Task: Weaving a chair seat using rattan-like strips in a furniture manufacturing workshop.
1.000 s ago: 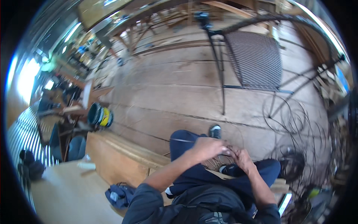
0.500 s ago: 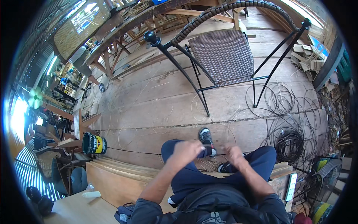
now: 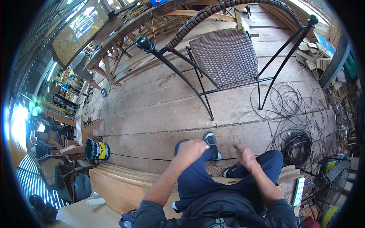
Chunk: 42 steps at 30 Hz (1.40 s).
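Note:
My left hand [image 3: 193,150] is closed above my left knee, its fingers curled and pressed together. A small pale spot shows at its fingertips, too small to name. Apart from it, my right hand [image 3: 245,155] hangs in front of my right knee with fingers bent in. Whatever it may hold is hidden. A thin strand [image 3: 234,131] curves over the floor just beyond the right hand; I cannot tell whether they touch. Farther off stands a chair with a brown woven seat [image 3: 230,57], black metal legs and a wrapped curved top rail [image 3: 213,12].
Loose dark strands lie around a coil [image 3: 297,148] on the floor at right. A dark bucket [image 3: 97,149] with a yellow label stands at left. Stacked boards [image 3: 121,186] lie beside me, with a white power strip [image 3: 299,191] at their right end. A long workbench [image 3: 125,32] stands far left.
My right hand has moved a little to the right, widening the gap between the hands. The left hand stays nearly in place, still closed. The whole view has shifted slightly.

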### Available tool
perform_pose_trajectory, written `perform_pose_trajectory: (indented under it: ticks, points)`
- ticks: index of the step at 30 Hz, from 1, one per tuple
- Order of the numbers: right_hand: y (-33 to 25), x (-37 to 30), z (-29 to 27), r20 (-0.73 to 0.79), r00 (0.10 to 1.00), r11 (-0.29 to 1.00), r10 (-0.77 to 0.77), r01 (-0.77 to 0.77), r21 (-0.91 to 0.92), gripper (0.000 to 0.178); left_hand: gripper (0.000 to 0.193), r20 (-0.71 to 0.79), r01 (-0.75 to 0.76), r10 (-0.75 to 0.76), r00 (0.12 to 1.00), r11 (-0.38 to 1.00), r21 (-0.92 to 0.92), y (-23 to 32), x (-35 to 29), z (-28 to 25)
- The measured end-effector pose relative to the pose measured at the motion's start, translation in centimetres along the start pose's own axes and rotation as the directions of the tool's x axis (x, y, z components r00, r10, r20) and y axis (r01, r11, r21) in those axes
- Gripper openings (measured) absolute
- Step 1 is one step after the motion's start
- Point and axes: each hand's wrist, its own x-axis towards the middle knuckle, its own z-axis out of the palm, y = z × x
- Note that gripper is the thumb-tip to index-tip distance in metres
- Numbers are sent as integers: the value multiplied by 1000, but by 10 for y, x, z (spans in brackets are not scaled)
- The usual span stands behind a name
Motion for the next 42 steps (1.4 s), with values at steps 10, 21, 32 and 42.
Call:
perform_pose_trajectory:
  ticks: [10,21,32,42]
  points:
    - [-31,37,-27,-17,960,956,278,-275,103,18,20,-188,-80,44,981,979,-189,14,57,-8]
    - [-8,131,-31,64,824,671,563,-501,547,30,26,-509,-172,-295,808,709,-684,-31,196,20]
    - [10,215,-15,-32,932,856,361,-317,409,24,30,-534,-172,-352,769,690,-703,-37,246,36]
    - [4,241,-16,-74,905,894,419,-398,206,22,20,-236,-327,-521,820,-89,-941,-20,230,27]
